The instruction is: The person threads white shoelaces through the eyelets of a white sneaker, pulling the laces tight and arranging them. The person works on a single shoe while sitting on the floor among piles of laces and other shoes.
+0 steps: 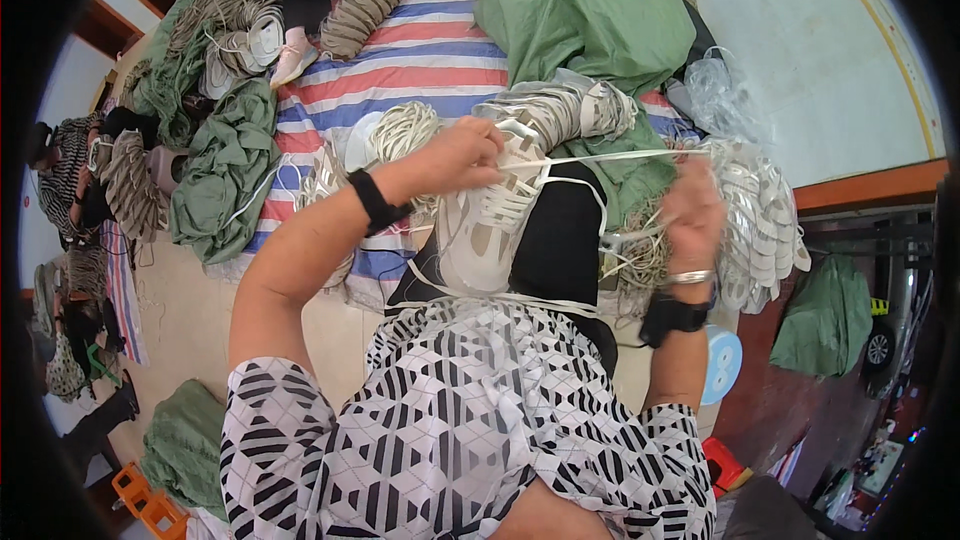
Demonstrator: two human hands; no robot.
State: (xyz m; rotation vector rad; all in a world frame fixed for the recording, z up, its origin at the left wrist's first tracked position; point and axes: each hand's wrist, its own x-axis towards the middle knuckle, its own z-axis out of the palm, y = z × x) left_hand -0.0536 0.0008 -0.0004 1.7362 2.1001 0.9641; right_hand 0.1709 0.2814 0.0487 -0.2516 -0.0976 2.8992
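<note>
A cream and beige shoe upper (pixel 478 258) lies across my lap, with white lacing running back and forth over its front. My left hand (pixel 462 156) is closed at the upper's far edge, by the lacing; its fingertips are partly hidden. From there a white shoelace (pixel 622 155) stretches taut to the right. At its other end my right hand (pixel 693 208) is closed on it, smeared by motion. A loose loop of lace hangs between the hands, and more lace strands lie across my lap.
A bundle of white laces (pixel 405 130) lies beyond my left forearm. Stacked shoe uppers (pixel 757 230) stand at the right, and more lie on the striped sheet (pixel 440 50). Green sacks (pixel 590 25) lie at the back. Another person's foot (pixel 293 58) rests at the far left.
</note>
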